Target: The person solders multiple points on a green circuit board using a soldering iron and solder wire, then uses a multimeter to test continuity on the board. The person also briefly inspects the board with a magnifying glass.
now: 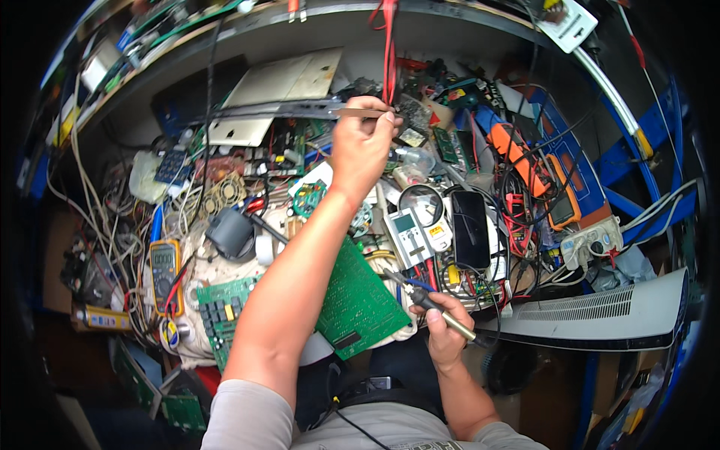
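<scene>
My left hand [362,146] reaches to the back of the bench, closed in a pinch on a thin flat metal strip [362,112]. Electronic scrap lies beneath it. Low at the right, my right hand [446,326] grips a pen-shaped tool [427,298] with a black collar and a brass-coloured body. The tool's narrow end points up and left; its exact kind is unclear. Between my arms a large green circuit board [364,300] lies on the bench near my lap. A second green board [223,311], bearing components, is partly covered by my left forearm.
A yellow multimeter [165,274] stands at the left beside tangled cables. Right of centre lie a small grey tester [407,236], a magnifying glass [421,205] and a black phone [469,229]. An orange meter [562,196] and a power strip [591,244] are farther right. Red leads [389,56] hang overhead.
</scene>
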### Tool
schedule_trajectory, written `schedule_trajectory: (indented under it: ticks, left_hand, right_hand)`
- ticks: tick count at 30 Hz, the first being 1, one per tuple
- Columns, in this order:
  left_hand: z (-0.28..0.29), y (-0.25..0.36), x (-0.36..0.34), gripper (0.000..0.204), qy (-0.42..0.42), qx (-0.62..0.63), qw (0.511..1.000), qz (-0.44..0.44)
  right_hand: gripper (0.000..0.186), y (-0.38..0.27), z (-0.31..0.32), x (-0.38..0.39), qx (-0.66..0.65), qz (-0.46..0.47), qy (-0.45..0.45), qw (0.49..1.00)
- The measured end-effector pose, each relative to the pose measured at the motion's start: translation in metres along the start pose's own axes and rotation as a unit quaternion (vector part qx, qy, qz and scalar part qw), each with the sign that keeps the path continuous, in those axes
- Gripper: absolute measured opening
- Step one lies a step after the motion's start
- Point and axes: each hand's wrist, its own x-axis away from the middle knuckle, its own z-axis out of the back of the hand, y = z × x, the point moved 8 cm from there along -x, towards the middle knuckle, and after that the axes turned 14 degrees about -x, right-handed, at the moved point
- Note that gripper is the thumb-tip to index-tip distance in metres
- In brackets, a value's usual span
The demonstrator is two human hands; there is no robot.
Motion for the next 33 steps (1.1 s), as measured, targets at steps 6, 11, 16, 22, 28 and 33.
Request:
schedule_trajectory:
  ticks: [6, 11, 16, 22, 28, 33]
  left_hand:
    - [-0.026, -0.104, -0.043, 0.017, 0.022, 0.050, 0.988, 0.142]
    - [-0.017, -0.109, -0.035, 0.015, 0.012, 0.116, 0.975, 0.190]
    - [-0.024, -0.102, -0.039, 0.015, 0.020, 0.164, 0.963, 0.211]
    - [-0.021, -0.108, -0.048, 0.015, 0.027, 0.185, 0.961, 0.203]
    - [0.001, -0.081, -0.008, 0.015, -0.026, 0.205, 0.950, 0.235]
    - [0.062, -0.027, 0.095, 0.023, -0.116, 0.163, 0.956, 0.215]
  right_hand:
    - [0.030, -0.018, 0.013, -0.010, 0.081, 0.071, -0.018, 0.994]
    - [0.030, -0.011, 0.016, -0.016, 0.070, 0.051, -0.015, 0.996]
    - [0.033, -0.006, 0.019, -0.013, 0.074, 0.038, -0.010, 0.997]
    - [0.033, -0.003, 0.028, -0.009, 0.069, 0.030, 0.003, 0.997]
    - [0.035, -0.009, 0.031, -0.010, 0.038, 0.051, -0.001, 0.998]
    - [0.041, -0.007, 0.018, -0.003, 0.017, 0.056, -0.006, 0.998]
